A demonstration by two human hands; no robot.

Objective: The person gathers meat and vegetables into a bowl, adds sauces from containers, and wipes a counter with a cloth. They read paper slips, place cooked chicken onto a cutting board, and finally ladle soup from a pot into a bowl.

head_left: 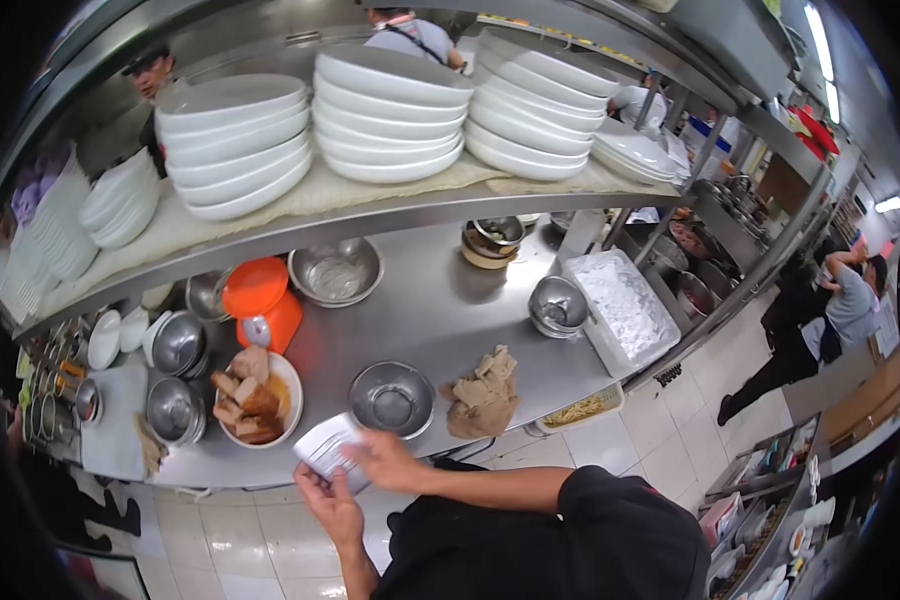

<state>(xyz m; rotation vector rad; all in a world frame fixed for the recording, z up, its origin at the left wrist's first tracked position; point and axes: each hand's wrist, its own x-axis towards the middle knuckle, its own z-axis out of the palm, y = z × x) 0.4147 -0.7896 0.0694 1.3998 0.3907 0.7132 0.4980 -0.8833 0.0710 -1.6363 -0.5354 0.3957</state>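
A small white printed paper [328, 444] is held in front of the body at the steel counter's front edge. My left hand [332, 508] grips its lower edge between thumb and fingers. My right hand [388, 461] is on its right side, fingers against the paper. Just beyond the hands stands a steel bowl [392, 398]. To its left is a white bowl [292, 410] holding browned meat pieces [254, 396]. On the right a beige, crumpled cloth-like pile [483, 393] lies on the counter.
Stacked white bowls [390, 120] fill the shelf above. An orange scale [268, 310], steel bowls [336, 270] and a white tub of ice-like material [622, 305] stand on the counter. A person [838, 310] is at the right; others are beyond the shelf.
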